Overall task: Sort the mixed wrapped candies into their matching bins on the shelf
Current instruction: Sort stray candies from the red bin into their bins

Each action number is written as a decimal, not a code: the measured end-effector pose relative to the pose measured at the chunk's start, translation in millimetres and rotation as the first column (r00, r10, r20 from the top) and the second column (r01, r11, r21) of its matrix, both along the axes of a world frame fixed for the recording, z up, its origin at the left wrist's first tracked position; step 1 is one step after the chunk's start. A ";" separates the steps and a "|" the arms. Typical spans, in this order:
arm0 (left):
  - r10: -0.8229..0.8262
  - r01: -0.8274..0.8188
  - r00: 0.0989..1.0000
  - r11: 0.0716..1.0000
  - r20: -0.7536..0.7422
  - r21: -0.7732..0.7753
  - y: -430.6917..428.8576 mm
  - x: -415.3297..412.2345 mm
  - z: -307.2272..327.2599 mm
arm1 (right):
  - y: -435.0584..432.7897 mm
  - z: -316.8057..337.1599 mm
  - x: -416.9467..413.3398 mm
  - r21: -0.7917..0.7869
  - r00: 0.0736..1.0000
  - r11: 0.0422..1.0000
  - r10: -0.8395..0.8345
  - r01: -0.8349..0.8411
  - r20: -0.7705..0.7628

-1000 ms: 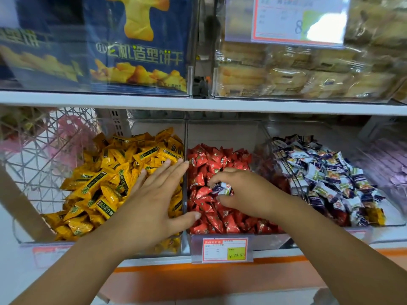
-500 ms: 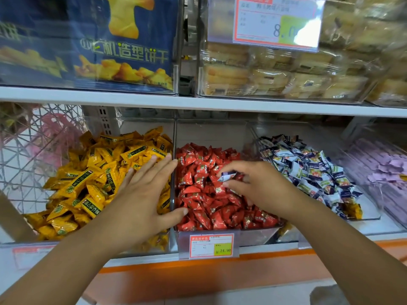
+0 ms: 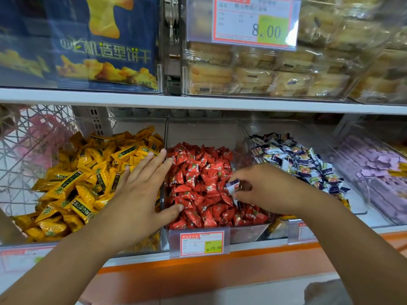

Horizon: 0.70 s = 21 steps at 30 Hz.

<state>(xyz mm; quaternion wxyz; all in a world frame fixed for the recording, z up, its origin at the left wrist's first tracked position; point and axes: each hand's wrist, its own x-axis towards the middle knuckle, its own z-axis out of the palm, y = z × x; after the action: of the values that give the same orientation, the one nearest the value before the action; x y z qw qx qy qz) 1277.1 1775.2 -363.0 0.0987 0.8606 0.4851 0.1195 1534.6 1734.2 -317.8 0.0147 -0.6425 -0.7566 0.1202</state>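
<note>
Three clear bins stand side by side on the lower shelf. The left bin holds yellow candies (image 3: 83,177), the middle one red candies (image 3: 198,172), the right one blue-and-white candies (image 3: 304,159). My right hand (image 3: 266,188) hovers over the right side of the red bin and pinches a blue-and-white candy (image 3: 233,186) between thumb and fingers. My left hand (image 3: 141,192) lies flat with straight fingers across the divider between the yellow and red bins, thumb on the red candies.
A red price tag (image 3: 201,243) hangs on the middle bin's front. A bin of purple packets (image 3: 378,168) sits far right. A wire basket (image 3: 28,150) stands far left. The upper shelf (image 3: 198,102) carries biscuit boxes and wrapped pastries.
My right hand has lifted the blue-and-white candy slightly and shifted rightward over the red bin. My left hand has kept its place on the divider. The view has moved closer.
</note>
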 end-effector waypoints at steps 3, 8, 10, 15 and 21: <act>-0.005 0.005 1.000 1.000 0.006 -0.002 1.5 -0.9 -1.7 | 2.9 2.8 -2.1 -0.041 1.000 0.999 0.001 -0.003 -0.027; -0.011 0.012 0.999 1.000 0.051 -0.015 0.4 -2.4 -1.8 | 6.1 -7.3 -7.0 -0.140 0.991 0.989 0.037 -0.054 -0.125; -0.015 0.017 0.998 1.000 0.068 -0.022 -0.3 -2.6 -1.1 | 7.1 -13.5 -7.5 -0.121 0.988 0.991 0.038 -0.057 -0.148; -0.019 0.020 0.998 1.000 0.066 -0.017 -1.1 -3.1 -0.8 | 6.3 -14.9 -0.7 -0.009 0.970 1.000 0.012 -0.015 -0.243; -0.017 0.017 0.998 1.000 0.067 -0.007 0.1 -2.8 -1.2 | 2.8 -16.6 0.4 0.014 0.963 1.000 -0.005 0.009 -0.271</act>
<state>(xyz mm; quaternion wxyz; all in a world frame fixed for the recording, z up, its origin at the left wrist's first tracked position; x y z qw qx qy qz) 1274.3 1775.3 -364.2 0.1194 0.8598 0.4746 0.1455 1535.0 1737.0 -334.4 0.1234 -0.6225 -0.7462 0.2011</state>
